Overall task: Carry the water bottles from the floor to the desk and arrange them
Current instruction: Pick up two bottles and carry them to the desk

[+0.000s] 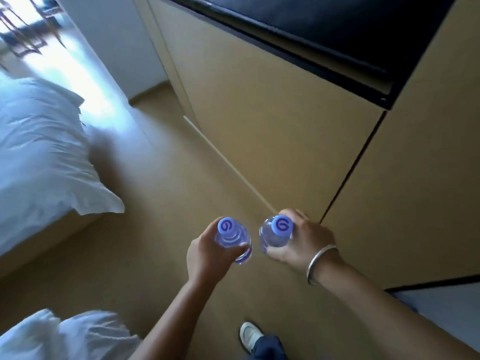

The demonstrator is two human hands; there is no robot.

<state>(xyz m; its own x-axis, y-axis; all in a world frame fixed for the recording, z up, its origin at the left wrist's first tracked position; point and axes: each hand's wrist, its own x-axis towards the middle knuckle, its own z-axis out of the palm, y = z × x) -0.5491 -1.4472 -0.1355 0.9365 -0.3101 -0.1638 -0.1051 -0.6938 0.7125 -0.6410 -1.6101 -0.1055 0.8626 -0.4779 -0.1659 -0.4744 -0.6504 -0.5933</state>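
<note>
Purple caps, each printed with a darker swirl logo, top two clear water bottles held upright above the tan floor (161,229). The left hand (207,253) wraps round the left bottle (233,240); the right hand (304,237), silver bangle (320,263) at its wrist, wraps round the right bottle (275,233). Bare floor runs between the white bed (44,157) at left and the tan cabinet (285,120) at right.

Tan floor (161,229) runs between bed (39,157) on the left and tan cabinet fronts (272,131) on the right. Bed carries rumpled white bedding (44,141). One light shoe (248,335) planted on floor at bottom. More white bedding (70,336) bottom left.
</note>
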